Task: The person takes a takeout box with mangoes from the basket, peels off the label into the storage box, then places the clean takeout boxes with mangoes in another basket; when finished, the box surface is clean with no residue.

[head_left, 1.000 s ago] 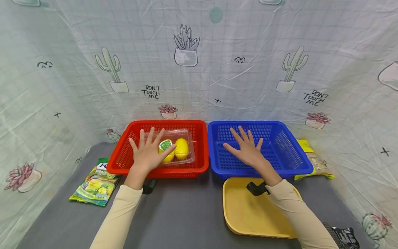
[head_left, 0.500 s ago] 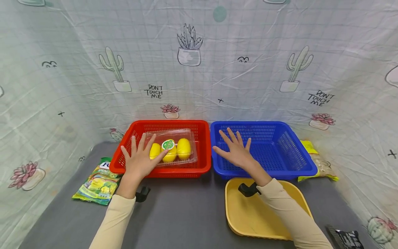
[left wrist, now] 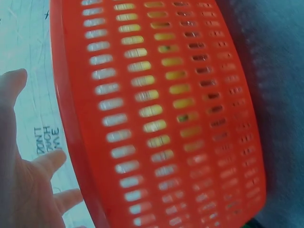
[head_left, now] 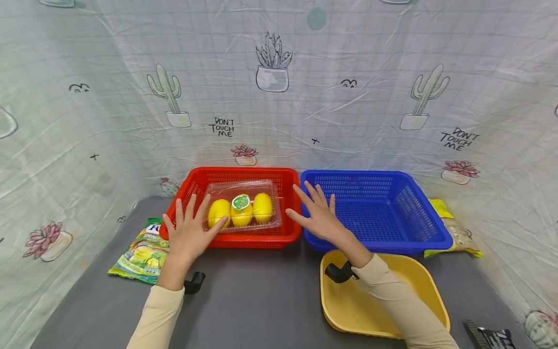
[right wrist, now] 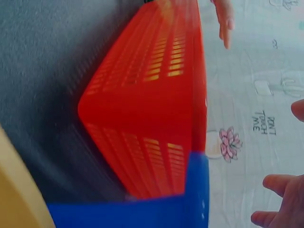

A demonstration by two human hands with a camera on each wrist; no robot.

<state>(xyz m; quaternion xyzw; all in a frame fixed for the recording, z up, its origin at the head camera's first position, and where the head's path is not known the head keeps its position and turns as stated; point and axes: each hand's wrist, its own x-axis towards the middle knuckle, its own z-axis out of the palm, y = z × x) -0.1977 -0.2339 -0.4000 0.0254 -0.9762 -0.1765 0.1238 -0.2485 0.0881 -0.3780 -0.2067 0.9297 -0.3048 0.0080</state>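
Observation:
Fingers spread, my left hand (head_left: 187, 237) hovers over the front left part of the red basket (head_left: 257, 238) and holds nothing. In that basket lies a clear plastic box (head_left: 275, 206) with three yellow fruits (head_left: 241, 213) inside, a green round label on the middle one. My right hand (head_left: 321, 218), also spread and holding nothing, is above the left side of the blue basket (head_left: 379, 245), its fingertips reaching toward the red rim. In the left wrist view the red basket's slotted wall (left wrist: 175, 114) fills most of the picture, the fruits showing yellow through the slots.
A yellow tray (head_left: 348, 310) sits in front of the blue basket, partly under my right forearm. A green and yellow packet (head_left: 141, 257) lies at the left. Behind the blue basket's right side is a yellow-edged bag (head_left: 457, 237). A black packet (head_left: 490, 337) lies front right.
Both hands have shifted left relative to the baskets, fingers still spread. The left hand now uncovers all three yellow fruits. The right hand has moved from over the blue basket's middle to its left rim.

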